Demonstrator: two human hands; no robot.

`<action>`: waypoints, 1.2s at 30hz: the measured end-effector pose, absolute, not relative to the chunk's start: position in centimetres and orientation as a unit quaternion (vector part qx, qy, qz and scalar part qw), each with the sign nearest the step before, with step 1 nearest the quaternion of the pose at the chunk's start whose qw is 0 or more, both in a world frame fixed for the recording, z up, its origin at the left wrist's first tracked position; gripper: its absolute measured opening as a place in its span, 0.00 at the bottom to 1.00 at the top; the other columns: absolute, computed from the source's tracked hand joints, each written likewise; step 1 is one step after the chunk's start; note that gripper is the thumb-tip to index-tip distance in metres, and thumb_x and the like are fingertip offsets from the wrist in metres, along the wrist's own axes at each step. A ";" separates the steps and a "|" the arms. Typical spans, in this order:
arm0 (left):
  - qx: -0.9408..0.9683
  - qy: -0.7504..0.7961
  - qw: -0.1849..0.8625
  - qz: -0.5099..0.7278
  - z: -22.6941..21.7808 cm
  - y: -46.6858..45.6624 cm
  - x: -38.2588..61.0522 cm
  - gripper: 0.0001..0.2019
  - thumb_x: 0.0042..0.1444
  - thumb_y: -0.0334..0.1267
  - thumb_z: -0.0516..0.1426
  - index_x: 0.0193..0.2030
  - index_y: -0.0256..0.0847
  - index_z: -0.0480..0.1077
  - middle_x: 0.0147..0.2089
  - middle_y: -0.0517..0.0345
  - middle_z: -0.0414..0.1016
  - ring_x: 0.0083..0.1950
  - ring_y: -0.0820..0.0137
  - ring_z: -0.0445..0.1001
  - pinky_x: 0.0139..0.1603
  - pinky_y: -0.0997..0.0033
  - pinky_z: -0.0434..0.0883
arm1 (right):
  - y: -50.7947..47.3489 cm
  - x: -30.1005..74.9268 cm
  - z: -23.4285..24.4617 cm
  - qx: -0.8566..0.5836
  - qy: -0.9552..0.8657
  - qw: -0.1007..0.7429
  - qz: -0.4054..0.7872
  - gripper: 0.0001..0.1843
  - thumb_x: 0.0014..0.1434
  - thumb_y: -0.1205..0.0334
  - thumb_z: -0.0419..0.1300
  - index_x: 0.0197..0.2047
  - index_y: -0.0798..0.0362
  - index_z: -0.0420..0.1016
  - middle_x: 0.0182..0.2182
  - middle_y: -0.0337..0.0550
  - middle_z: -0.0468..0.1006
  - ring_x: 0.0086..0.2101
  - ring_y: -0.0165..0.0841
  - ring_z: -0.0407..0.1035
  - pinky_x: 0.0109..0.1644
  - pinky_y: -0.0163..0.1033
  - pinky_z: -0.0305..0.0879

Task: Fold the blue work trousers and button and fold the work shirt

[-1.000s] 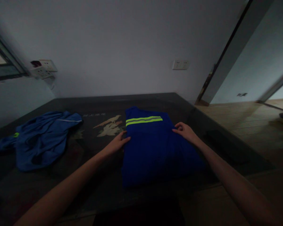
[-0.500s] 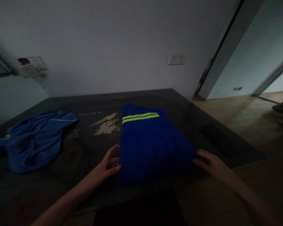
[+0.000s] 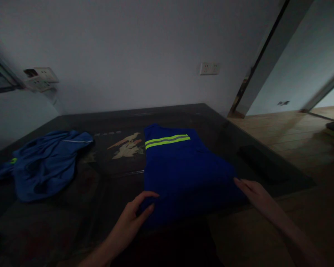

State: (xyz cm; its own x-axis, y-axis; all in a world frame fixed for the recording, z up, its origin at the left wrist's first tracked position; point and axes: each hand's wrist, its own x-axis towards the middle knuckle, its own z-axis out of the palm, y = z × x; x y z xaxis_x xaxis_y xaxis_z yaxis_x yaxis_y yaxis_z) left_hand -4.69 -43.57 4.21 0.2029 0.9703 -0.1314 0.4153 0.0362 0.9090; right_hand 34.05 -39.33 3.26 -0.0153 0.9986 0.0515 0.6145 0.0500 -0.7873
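Note:
A folded blue garment (image 3: 183,174) with two yellow-green reflective stripes lies on a dark table (image 3: 105,185). My left hand (image 3: 133,215) is at its near left corner, thumb on top and fingers curled around the cloth edge. My right hand (image 3: 253,191) rests at the near right corner. Its fingers are stretched out and touch the cloth edge, and I see no grip there.
A crumpled lighter-blue garment (image 3: 41,163) lies on the table's left side. A bird-like picture (image 3: 126,146) shows in the tabletop. A dark flat object (image 3: 258,161) sits near the right edge. Wall sockets (image 3: 209,68) are behind; wooden floor (image 3: 295,133) opens to the right.
Both hands slid from the garment's middle sides down to its near corners. The left hand has now curled onto the near left corner.

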 end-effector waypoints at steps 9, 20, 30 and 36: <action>0.520 0.538 0.528 0.402 5.2 -41.1 -6.5 0.44 0.55 0.51 0.59 0.70 0.51 0.34 0.59 0.48 0.66 0.51 0.62 0.73 0.54 0.59 0.69 | -36.6 36.1 5.4 -0.628 -0.637 0.435 0.098 0.27 0.55 0.36 0.57 0.45 0.51 0.72 0.42 0.49 0.75 0.38 0.42 0.71 0.40 0.45 0.69; 0.495 0.514 0.565 0.414 5.5 -30.6 -5.0 0.41 0.53 0.43 0.62 0.68 0.48 0.44 0.53 0.44 0.72 0.49 0.58 0.75 0.50 0.54 0.72 | -25.4 30.6 6.0 -0.661 -0.737 0.098 0.106 0.17 0.54 0.47 0.64 0.36 0.52 0.72 0.33 0.46 0.78 0.34 0.40 0.72 0.33 0.38 0.63; 0.475 0.524 0.563 0.427 6.1 -30.5 -4.0 0.36 0.54 0.34 0.61 0.66 0.45 0.50 0.43 0.53 0.76 0.39 0.63 0.78 0.40 0.64 0.76 | -23.4 32.4 6.2 -0.564 -0.696 0.303 0.325 0.24 0.47 0.59 0.68 0.48 0.55 0.73 0.30 0.40 0.76 0.32 0.36 0.73 0.37 0.37 0.68; 0.445 0.536 0.576 0.428 6.1 -30.7 -4.1 0.34 0.55 0.32 0.60 0.67 0.44 0.50 0.44 0.52 0.77 0.40 0.64 0.78 0.44 0.64 0.75 | -22.3 32.0 4.4 -0.608 -0.691 0.211 0.329 0.21 0.46 0.58 0.70 0.43 0.58 0.77 0.32 0.46 0.78 0.34 0.39 0.73 0.39 0.39 0.67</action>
State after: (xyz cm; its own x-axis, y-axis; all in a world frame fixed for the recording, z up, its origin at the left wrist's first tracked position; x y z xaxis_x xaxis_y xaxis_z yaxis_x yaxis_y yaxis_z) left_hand -4.09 -30.66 6.05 0.0591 0.9697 -0.2372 -0.0157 0.2385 0.9710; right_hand 32.00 -22.30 4.37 -0.1712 0.9792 -0.1087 0.7022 0.0439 -0.7106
